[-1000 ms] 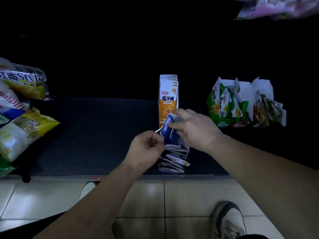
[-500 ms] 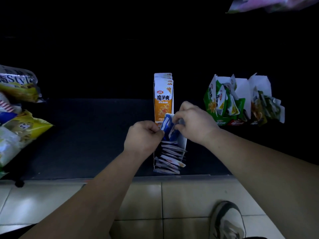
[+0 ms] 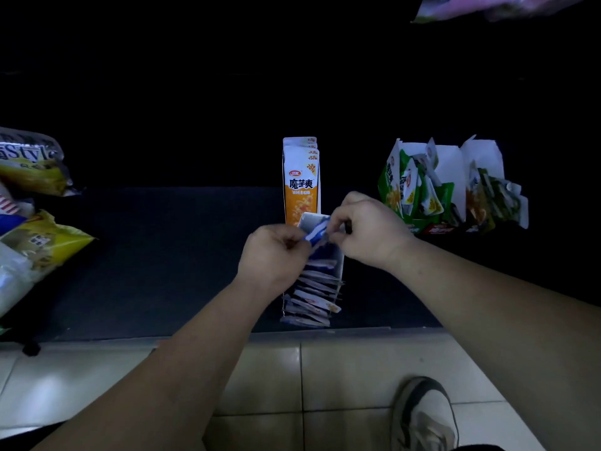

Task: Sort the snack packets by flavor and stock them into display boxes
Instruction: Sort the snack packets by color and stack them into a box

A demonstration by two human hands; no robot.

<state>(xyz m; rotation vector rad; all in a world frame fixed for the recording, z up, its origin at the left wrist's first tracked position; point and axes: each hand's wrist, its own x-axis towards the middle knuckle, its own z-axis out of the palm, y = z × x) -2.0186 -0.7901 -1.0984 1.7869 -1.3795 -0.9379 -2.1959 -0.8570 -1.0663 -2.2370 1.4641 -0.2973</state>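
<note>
A narrow white display box (image 3: 340, 265) lies on the dark shelf, filled with a row of several blue-and-white snack packets (image 3: 313, 289). Over its far end my left hand (image 3: 274, 252) and my right hand (image 3: 370, 229) both pinch one blue packet (image 3: 317, 234), each at one end. Behind the box stand orange display boxes (image 3: 300, 182), upright and closed. To the right, an open green box (image 3: 409, 187) and a second open box (image 3: 484, 190) hold green and dark packets.
Large snack bags (image 3: 35, 222) are piled at the left edge of the shelf. A pink bag (image 3: 487, 4) hangs at the top right. The shelf's front edge (image 3: 195, 335) meets a tiled floor, where my shoe (image 3: 424, 415) shows.
Both hands have shifted slightly toward the far end of the box. The blue packet between them now lies more across, held at both ends.
</note>
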